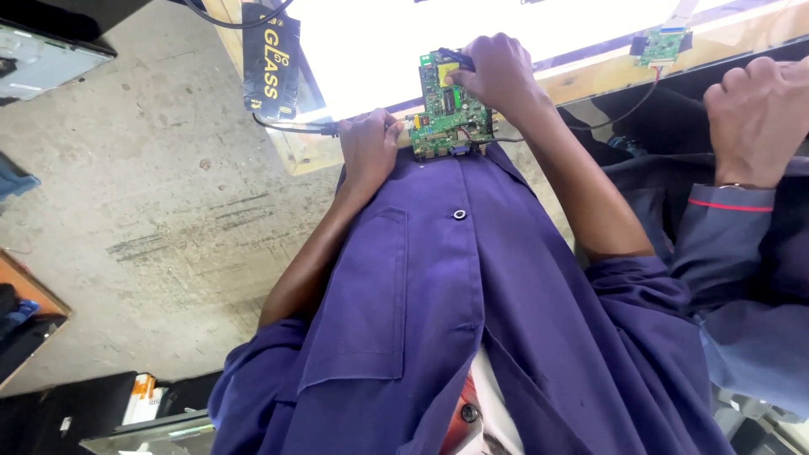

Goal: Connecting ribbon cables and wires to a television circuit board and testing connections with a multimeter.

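A green circuit board (451, 114) lies at the near edge of a wooden bench (590, 80), right against my purple coat. My right hand (499, 72) is curled over the board's far right corner, its fingers by a yellow part and a small dark piece. At the board's left edge my left hand (368, 143) pinches the end of a black cable (291, 128). A thin black wire (628, 109) runs from the board to a small green board (661, 46) further right.
A bright white lit panel (404, 38) lies on the bench behind the board. A black pack with yellow letters (270, 59) hangs at the bench's left end. Another person's hand (758, 109), in a blue sleeve, rests at the right. Concrete floor (143, 185) lies to the left.
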